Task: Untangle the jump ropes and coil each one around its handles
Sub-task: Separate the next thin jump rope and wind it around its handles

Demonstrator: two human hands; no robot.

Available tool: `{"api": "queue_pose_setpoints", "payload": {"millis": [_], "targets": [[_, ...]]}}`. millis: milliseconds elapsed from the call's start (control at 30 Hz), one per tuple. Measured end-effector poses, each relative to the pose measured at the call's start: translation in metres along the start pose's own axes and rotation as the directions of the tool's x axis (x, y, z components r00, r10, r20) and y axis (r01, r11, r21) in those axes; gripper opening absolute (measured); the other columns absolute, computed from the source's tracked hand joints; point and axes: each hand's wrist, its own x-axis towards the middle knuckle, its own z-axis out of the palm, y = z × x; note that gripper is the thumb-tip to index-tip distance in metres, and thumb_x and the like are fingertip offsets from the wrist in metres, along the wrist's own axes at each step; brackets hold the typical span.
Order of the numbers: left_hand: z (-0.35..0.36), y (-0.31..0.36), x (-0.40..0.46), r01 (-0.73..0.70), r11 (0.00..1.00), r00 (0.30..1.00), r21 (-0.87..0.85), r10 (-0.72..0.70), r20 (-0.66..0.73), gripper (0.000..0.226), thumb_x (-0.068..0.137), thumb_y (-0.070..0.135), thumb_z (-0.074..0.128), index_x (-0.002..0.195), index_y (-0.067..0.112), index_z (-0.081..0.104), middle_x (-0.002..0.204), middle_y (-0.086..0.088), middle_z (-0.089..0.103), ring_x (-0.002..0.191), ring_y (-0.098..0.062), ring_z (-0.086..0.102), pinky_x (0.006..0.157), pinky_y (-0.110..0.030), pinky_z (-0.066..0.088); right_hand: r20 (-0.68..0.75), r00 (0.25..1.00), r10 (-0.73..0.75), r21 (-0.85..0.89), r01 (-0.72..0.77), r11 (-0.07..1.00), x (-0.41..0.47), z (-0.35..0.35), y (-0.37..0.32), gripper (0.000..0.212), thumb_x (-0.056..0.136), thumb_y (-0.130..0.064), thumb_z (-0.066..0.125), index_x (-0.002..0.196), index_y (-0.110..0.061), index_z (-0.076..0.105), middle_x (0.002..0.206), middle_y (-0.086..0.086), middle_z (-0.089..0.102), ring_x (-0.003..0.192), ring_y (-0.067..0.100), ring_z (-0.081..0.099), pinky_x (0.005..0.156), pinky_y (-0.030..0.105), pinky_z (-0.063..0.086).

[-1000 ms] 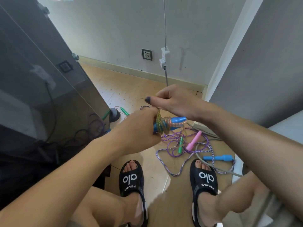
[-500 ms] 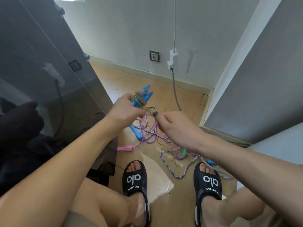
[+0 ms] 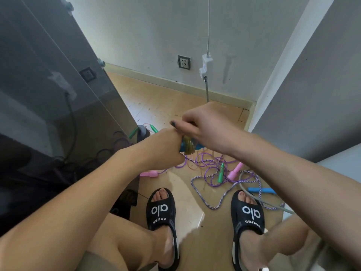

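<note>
Since a moment ago the right hand (image 3: 207,126) has swung back over the blue handles (image 3: 188,146), pinching the glittery rope (image 3: 189,147) coiled there; the left hand (image 3: 164,149) grips them. At six o'clock, sandals (image 3: 162,212) read "alo" and "POWER". Tangled purple ropes (image 3: 211,169) lie at four o'clock.

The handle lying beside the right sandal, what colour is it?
Blue handle, clearest in the head view.
</note>
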Motion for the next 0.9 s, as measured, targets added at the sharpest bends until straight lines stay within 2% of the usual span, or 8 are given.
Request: {"api": "queue_pose_setpoints", "payload": {"millis": [200,333,367,433,533,667,800,900], "targets": [[-0.014,0.014,-0.023,-0.080,0.947,0.990,-0.311,0.111,0.083,0.032,0.081,0.009,0.068,0.110,0.016,0.058,0.091,0.004,0.062,0.078,-0.011,0.062,0.065,-0.027,0.051,0.354,0.930,0.098,0.434,-0.256,0.864,0.009,-0.003,0.020,0.060,0.095,-0.056,0.054,0.061,-0.008,0.041,0.062,0.008,0.025,0.057,0.022,0.022,0.053,0.033,0.017],[-0.021,0.017,-0.030,-0.112,0.806,0.992,-0.582,0.123,-0.021,0.026,0.077,-0.004,0.068,0.100,0.007,0.064,0.075,-0.009,0.058,0.064,-0.016,0.053,0.061,-0.031,0.044,0.379,0.909,0.174,0.593,-0.383,0.709,0.007,0.004,0.022,0.048,0.100,-0.031,0.057,0.066,0.003,0.055,0.056,0.009,0.034,0.046,0.014,0.034,0.049,0.026,0.032],[-0.023,0.014,-0.028,-0.099,0.781,0.995,-0.617,0.064,-0.080,0.023,0.077,-0.006,0.069,0.095,0.008,0.064,0.072,-0.007,0.058,0.062,-0.015,0.051,0.060,-0.029,0.043,0.354,0.911,0.212,0.610,-0.397,0.686,0.005,0.008,0.019,0.042,0.100,-0.019,0.055,0.062,0.000,0.055,0.049,0.006,0.035,0.039,0.007,0.032,0.044,0.019,0.030],[-0.024,0.003,-0.023,-0.046,0.738,0.986,-0.674,-0.076,-0.150,0.023,0.077,-0.007,0.069,0.083,0.014,0.061,0.061,0.002,0.053,0.052,-0.013,0.046,0.052,-0.025,0.041,0.331,0.889,0.316,0.612,-0.457,0.645,0.000,0.023,0.007,0.049,0.097,-0.023,0.048,0.048,-0.017,0.050,0.038,-0.008,0.035,0.032,0.003,0.026,0.039,0.019,0.025],[-0.023,-0.006,-0.012,0.042,0.526,0.974,-0.850,-0.212,-0.083,0.033,0.081,-0.012,0.063,0.075,0.017,0.049,0.054,0.000,0.040,0.041,-0.013,0.032,0.041,-0.021,0.028,0.327,0.859,0.395,0.563,-0.512,0.649,-0.008,0.037,-0.006,0.060,0.104,-0.040,0.032,0.051,-0.017,0.048,0.037,-0.008,0.037,0.033,0.007,0.029,0.041,0.021,0.023],[-0.016,-0.020,0.002,0.119,0.220,0.951,-0.968,-0.304,0.048,0.041,0.083,-0.014,0.057,0.068,0.019,0.038,0.058,0.000,0.024,0.042,-0.009,0.020,0.040,-0.021,0.014,0.223,0.916,0.333,0.369,-0.396,0.841,-0.021,0.034,-0.017,0.055,0.106,-0.042,0.028,0.063,-0.011,0.044,0.056,0.004,0.046,0.054,0.021,0.041,0.054,0.034,0.033],[-0.006,-0.027,0.011,0.262,0.267,0.934,-0.927,-0.313,0.174,0.031,0.085,-0.013,0.055,0.073,0.014,0.045,0.063,-0.002,0.029,0.047,-0.009,0.021,0.040,-0.020,0.015,0.156,0.980,0.124,0.111,-0.142,0.984,-0.030,0.034,-0.026,0.045,0.103,-0.036,0.038,0.066,-0.012,0.041,0.057,0.002,0.040,0.062,0.027,0.039,0.055,0.038,0.033],[-0.001,-0.024,0.011,0.309,0.449,0.946,-0.838,-0.239,0.220,0.025,0.085,-0.013,0.048,0.079,0.012,0.046,0.060,-0.003,0.038,0.048,-0.010,0.024,0.040,-0.020,0.019,0.130,0.991,0.014,0.032,-0.018,0.999,-0.028,0.022,-0.020,0.044,0.101,-0.037,0.042,0.067,-0.010,0.049,0.055,0.002,0.041,0.056,0.021,0.038,0.052,0.036,0.029]]}}
